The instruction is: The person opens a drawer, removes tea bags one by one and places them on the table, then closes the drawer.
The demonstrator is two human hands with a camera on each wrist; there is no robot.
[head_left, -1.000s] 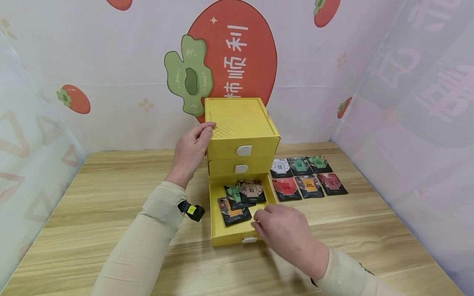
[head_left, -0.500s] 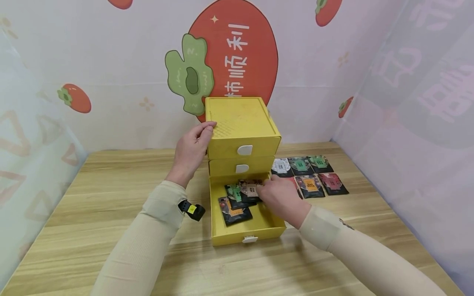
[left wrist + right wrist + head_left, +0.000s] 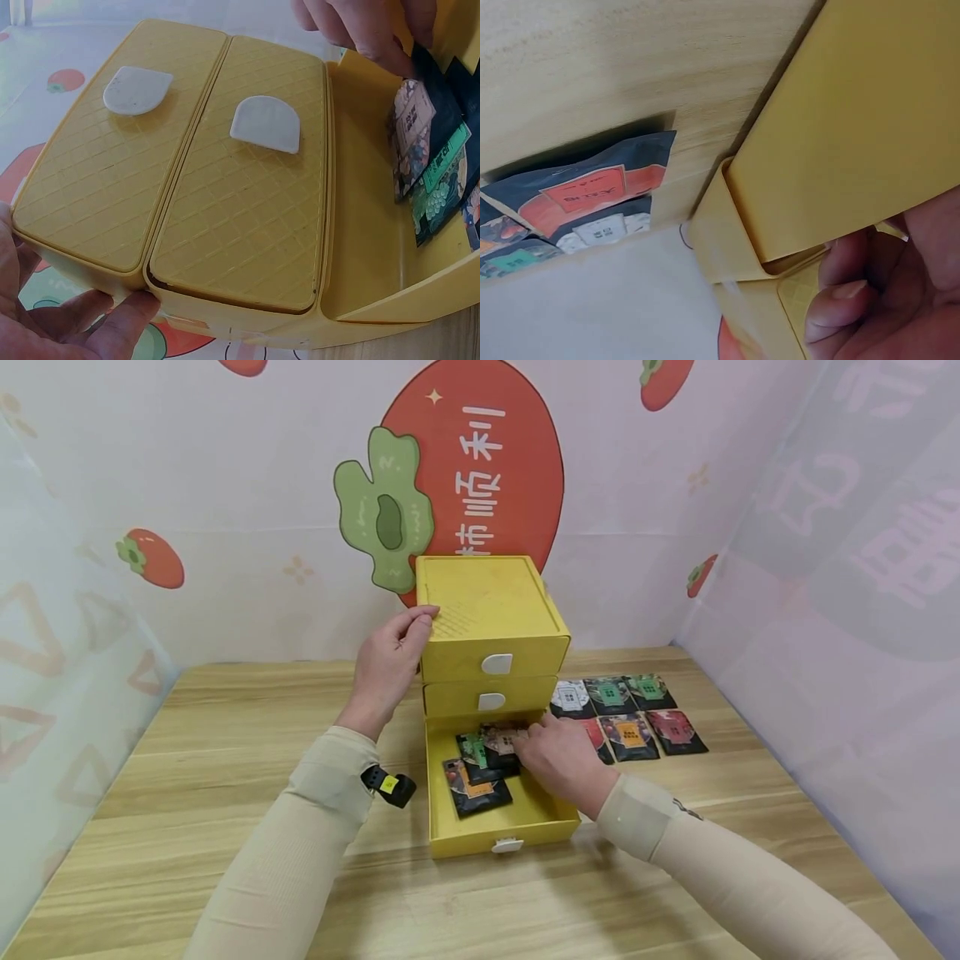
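Observation:
A yellow drawer box (image 3: 487,602) stands on the table with its bottom drawer (image 3: 540,806) pulled out. My left hand (image 3: 390,668) holds the box's upper left edge, one fingertip over the top and other fingers against the side wall. Inside the drawer, overlapping black packets lie with brownish-pink (image 3: 501,742), green (image 3: 474,752) and orange (image 3: 477,789) labels. My right hand (image 3: 564,758) reaches over the drawer's right wall and pinches the right edge of the brownish-pink packet, which tilts in the left wrist view. The right wrist view hides that packet behind the drawer wall.
Right of the box, several similar packets lie in two rows on the wooden table, among them an orange one (image 3: 630,737), a dark pink one (image 3: 677,731) and a white one (image 3: 570,697). The upper drawers (image 3: 240,165) are closed. A printed cloth (image 3: 262,485) hangs behind.
My right hand has moved from the drawer's front right corner back to the brownish-pink packet, which has shifted slightly left. My left hand stays on the box.

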